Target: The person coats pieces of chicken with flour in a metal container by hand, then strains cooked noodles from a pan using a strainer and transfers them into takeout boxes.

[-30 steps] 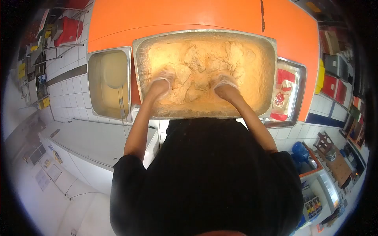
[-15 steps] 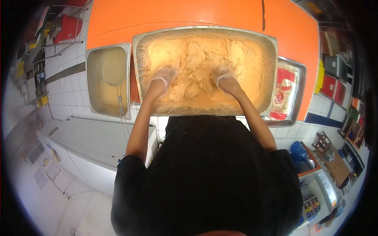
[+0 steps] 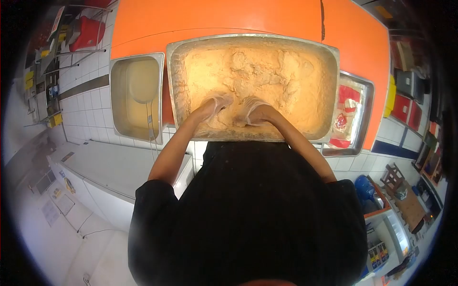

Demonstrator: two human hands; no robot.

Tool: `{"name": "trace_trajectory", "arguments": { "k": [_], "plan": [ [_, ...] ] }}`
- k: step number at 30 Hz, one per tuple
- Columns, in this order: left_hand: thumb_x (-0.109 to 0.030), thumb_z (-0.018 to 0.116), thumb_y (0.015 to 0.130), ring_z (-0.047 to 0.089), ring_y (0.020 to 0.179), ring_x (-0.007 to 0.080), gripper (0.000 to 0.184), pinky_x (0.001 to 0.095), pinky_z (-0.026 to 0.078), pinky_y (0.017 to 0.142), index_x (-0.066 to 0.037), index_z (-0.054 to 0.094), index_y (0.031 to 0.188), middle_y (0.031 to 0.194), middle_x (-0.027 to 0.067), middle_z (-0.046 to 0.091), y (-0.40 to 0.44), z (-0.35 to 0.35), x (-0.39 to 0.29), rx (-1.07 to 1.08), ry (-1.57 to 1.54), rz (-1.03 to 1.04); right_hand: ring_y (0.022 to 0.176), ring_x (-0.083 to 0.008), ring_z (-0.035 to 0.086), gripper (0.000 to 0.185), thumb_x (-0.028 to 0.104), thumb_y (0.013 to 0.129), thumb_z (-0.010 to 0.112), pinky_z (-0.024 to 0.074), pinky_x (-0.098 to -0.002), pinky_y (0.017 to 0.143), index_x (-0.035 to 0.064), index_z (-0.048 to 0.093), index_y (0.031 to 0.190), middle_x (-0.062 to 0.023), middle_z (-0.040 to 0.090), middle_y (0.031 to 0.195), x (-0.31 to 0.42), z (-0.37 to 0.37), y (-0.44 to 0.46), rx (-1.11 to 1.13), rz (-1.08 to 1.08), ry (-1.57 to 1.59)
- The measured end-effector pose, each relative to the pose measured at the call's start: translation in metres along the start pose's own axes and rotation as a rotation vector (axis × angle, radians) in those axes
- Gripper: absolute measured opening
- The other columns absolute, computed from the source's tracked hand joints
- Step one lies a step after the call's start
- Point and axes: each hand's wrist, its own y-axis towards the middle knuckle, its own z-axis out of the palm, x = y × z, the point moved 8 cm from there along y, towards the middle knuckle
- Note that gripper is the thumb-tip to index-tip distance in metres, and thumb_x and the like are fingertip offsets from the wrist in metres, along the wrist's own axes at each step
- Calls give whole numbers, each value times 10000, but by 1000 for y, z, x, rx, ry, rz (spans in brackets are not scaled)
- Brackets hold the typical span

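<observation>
A large metal tray holds a thick bed of orange-tan flour-like powder, with lumps and ridges across its middle and far part. Both my hands wear clear plastic gloves and are down in the powder at the near side, a short gap apart. My left hand points inward, its fingertips sunk in the powder. Facing it is my right hand, bent inward at the wrist, its fingers mostly hidden by powder and glove. Whether either hand grips something under the powder cannot be seen.
Left of the tray, a deep metal pan holds pale liquid and a round strainer with a long handle. On the right a metal tray contains a red and white bag. All rest on an orange counter. A white chest stands lower left.
My hands have come closer together and nearer to my body, pulling through the powder. The powder in the middle is now uncovered and reshaped. The view has shifted slightly.
</observation>
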Motion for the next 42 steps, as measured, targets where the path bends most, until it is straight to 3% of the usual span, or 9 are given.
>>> {"name": "trace_trajectory", "arguments": {
  "k": [7, 13, 16, 19, 27, 29, 33, 35, 42],
  "plan": [
    [-411, 537, 936, 421, 1292, 239, 549, 337, 348, 1060, -34, 512, 1334, 1426, 117, 438, -24, 18, -82, 134, 186, -46, 729, -367, 591, 441, 402, 810, 569, 452, -443, 669, -30, 619, 738, -240, 611, 764, -35, 11, 5, 20, 58, -139],
    [-500, 500, 911, 461, 1259, 280, 675, 393, 370, 1035, 14, 451, 1346, 1320, 182, 519, -39, -36, -128, -288, 53, 267, 756, -346, 608, 410, 358, 854, 503, 465, -425, 707, -17, 622, 738, -243, 621, 796, -91, -52, -42, -599, 409, -137],
    [-431, 377, 996, 472, 1236, 302, 554, 365, 372, 1017, -18, 459, 1355, 1351, 217, 480, -71, -51, -137, -477, 576, 15, 789, -342, 606, 332, 300, 874, 481, 469, -416, 738, 18, 637, 795, -220, 634, 833, -57, -58, -71, -270, 652, -1],
    [-408, 359, 1004, 509, 1166, 310, 549, 340, 374, 1013, 30, 470, 1316, 1246, 246, 535, -62, -33, -61, -302, 717, -47, 836, -357, 598, 291, 263, 916, 439, 476, -407, 768, 46, 634, 910, -204, 633, 873, -79, 28, -26, -100, 41, -398],
    [-290, 477, 982, 515, 1152, 217, 444, 348, 382, 1022, 61, 530, 1249, 1241, 161, 559, -24, 20, -30, -115, 30, 67, 1006, -307, 590, 281, 149, 930, 409, 454, -353, 861, -1, 591, 1084, -194, 627, 1065, -68, 19, -15, -395, 208, 599],
    [-239, 520, 936, 555, 1100, 265, 351, 360, 423, 965, 26, 585, 1156, 1148, 189, 601, -4, -7, -9, -190, 114, 521, 1049, -284, 578, 300, 162, 953, 397, 448, -343, 874, 5, 589, 1122, -183, 628, 1093, -88, 11, -30, -497, 186, 837],
    [-189, 528, 930, 573, 1091, 293, 279, 375, 439, 939, 13, 630, 1094, 1130, 196, 620, 17, -94, -21, -769, 533, 432, 779, -246, 574, 212, 148, 914, 462, 467, -384, 692, 36, 595, 1036, -126, 606, 876, -83, -79, -37, -543, 398, -139],
    [-138, 528, 926, 578, 1079, 289, 249, 376, 442, 931, 14, 638, 1090, 1130, 189, 626, -29, -76, -102, -1087, 660, 688, 671, -255, 535, 187, 160, 908, 443, 449, -396, 639, 55, 586, 966, -111, 551, 706, -110, -63, 8, -1001, 79, -654],
    [-215, 568, 924, 558, 1090, 213, 323, 342, 428, 951, 10, 605, 1153, 1153, 146, 629, 66, -55, -82, -487, -103, 735, 902, -318, 591, 359, 262, 982, 350, 464, -418, 806, 3, 598, 1004, -204, 615, 935, -81, -40, 35, -557, 181, 271]
  ]
}}
